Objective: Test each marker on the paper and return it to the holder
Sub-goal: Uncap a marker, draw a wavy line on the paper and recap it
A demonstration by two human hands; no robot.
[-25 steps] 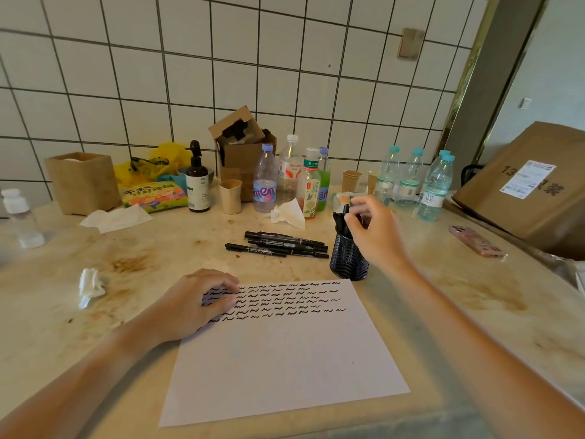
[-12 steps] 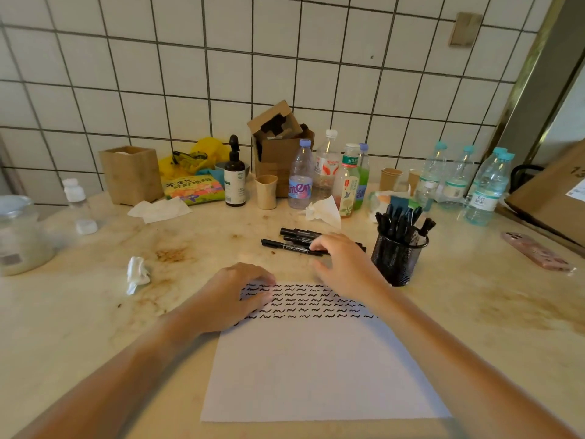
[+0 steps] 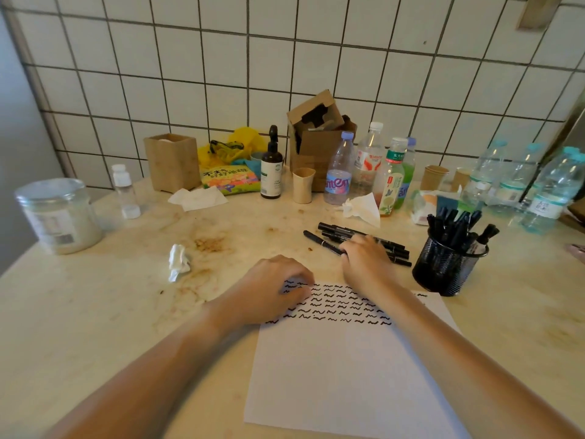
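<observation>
White paper pinned under left hand, fingers curled loosely — steadies it. Right hand over loose markers; fingers' closure unclear — holder beside.

From my seat at the feed, I saw two bare forearms that came up from the lower edge of the head view, uncovered to where the picture cut them off. No sleeve, cuff, watch, ring or bracelet showed on either. The left hand and the right hand wore no gloves. I could not make out the nails, which were hidden or blurred.
</observation>
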